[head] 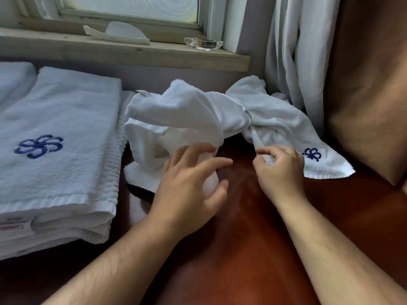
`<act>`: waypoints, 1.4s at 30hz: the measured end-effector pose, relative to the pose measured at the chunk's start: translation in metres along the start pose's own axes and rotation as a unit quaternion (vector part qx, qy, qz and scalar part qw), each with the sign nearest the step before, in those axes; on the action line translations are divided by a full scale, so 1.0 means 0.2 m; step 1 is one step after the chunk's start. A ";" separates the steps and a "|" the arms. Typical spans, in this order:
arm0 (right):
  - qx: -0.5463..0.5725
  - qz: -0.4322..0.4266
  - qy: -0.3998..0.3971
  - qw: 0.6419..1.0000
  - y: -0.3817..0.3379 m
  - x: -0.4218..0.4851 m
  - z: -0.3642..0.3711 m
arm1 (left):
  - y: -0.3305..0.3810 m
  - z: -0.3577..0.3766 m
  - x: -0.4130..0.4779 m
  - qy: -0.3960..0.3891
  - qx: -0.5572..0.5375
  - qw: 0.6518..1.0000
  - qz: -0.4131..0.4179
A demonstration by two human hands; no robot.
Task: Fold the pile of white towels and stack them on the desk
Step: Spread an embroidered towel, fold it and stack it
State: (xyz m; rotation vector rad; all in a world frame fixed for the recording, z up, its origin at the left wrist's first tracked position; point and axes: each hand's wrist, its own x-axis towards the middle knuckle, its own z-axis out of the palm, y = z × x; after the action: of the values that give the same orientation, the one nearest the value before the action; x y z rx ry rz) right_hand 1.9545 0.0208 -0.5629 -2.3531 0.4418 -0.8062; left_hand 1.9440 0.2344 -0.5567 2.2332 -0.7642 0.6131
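where the desk [242,249] meets the wall under the windowsill [132,51], you have one crumpled towel [198,115]: white, twisted at its middle, lying on the dark red wood between the folded stack [55,139] and the curtain [297,51]. your left hand [189,186]: fingers spread apart and nearly straight, laid over the bunched left end of the towel. your right hand [279,170]: thumb and curled fingers pinching the towel's hemmed edge, just beside its blue flower emblem [311,154]. folded stack: several white towels, same emblem on top, at your left on the desk; a second folded pile [13,80] is partly in view behind it. windowsill: glass ashtray [203,43], white paper scrap [116,34].
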 end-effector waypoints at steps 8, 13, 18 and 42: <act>-0.170 0.079 -0.121 0.975 0.07 0.04 0.02 | -0.05 0.11 0.06 -0.189 0.107 0.972 -0.085; -0.189 0.066 -0.105 0.974 0.06 0.04 0.01 | -0.13 0.23 0.23 -0.203 0.096 0.968 -0.112; -0.024 -0.032 -0.186 0.982 -0.07 -0.02 -0.12 | -0.20 0.35 0.38 -0.132 0.142 0.965 -0.176; 0.033 -0.046 -0.464 0.884 -0.02 -0.03 -0.26 | -0.29 0.32 0.42 0.032 -0.061 0.993 -0.101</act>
State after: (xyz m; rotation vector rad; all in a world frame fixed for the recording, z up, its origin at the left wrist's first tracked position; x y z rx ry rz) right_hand 1.9169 0.0035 -0.5304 -2.3793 -0.1125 0.3182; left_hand 2.0559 0.1931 -0.5748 2.1356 -0.5212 0.5223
